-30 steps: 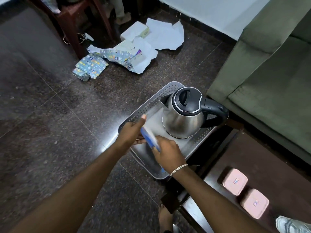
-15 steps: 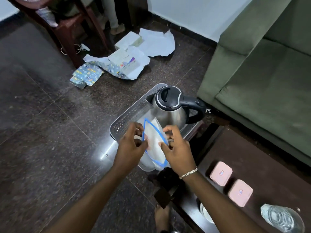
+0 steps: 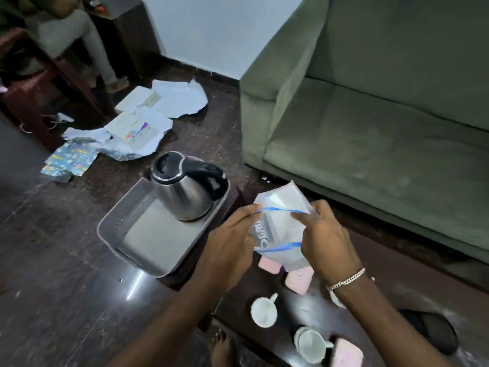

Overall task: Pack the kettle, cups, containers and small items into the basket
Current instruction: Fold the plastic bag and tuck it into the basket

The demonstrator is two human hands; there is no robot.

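We hold a clear bag [image 3: 280,229] with blue lines between both hands, right of centre in the frame. Our left hand [image 3: 230,250] pinches its left edge with closed fingers; our right hand [image 3: 326,239] grips its right side, fingers curled around it. A bracelet [image 3: 346,279] sits on the right wrist. The bag hangs above a dark table [image 3: 397,308], clear of the basket.

The grey basket [image 3: 111,226] lies left of centre, its near end resting on the table's corner. The steel kettle [image 3: 185,192] stands upright at the basket's far end, black handle pointing right. The rest of the basket floor is bare.

On the table, just below the bag, two pink containers [image 3: 297,279] lie side by side, partly hidden by it. Lower, a white cup [image 3: 263,312] sits with its handle up. Near the bottom edge another cup [image 3: 311,345] rests beside a third pink container [image 3: 346,353]; blur softens both.

A green sofa [image 3: 370,115] fills the upper right. Torn paper [image 3: 148,123] and boxes lie scattered on the dark floor [image 3: 53,287] at upper left, near a red chair [image 3: 29,88]. A bare foot [image 3: 221,348] shows at the bottom centre.
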